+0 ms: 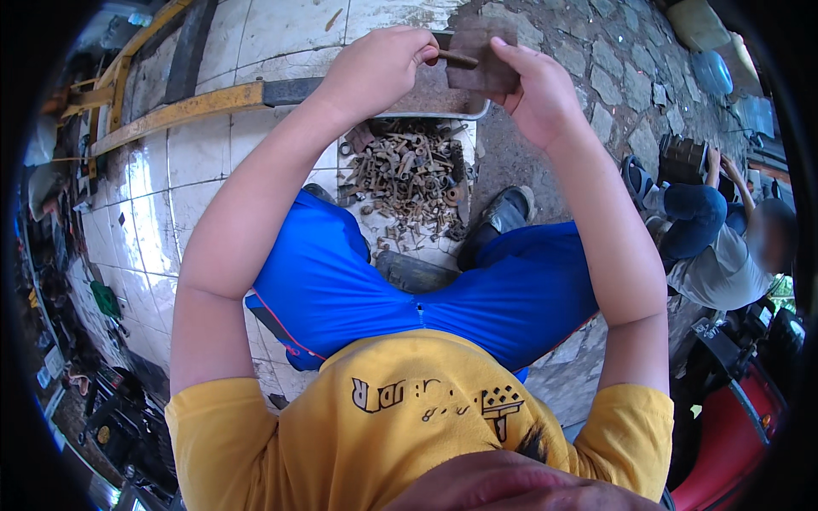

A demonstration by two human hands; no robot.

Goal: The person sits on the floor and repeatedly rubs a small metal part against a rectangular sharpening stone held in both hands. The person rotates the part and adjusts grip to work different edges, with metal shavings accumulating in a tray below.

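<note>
Your left hand grip pinches the brown rod before the dark plate gripped by your right hand. A loose pinch could drop the rod among the metal parts.

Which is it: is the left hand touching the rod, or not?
Touching. The head view shows the left hand pinching one end of the rod; the other end sticks out.

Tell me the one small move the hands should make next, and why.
Probably best to steady the brown flat piece with the right hand, which holds it, before moving the thin rod: the left hand grips the rod, its free end overlaps the piece in view, and I cannot tell whether they touch.
</note>
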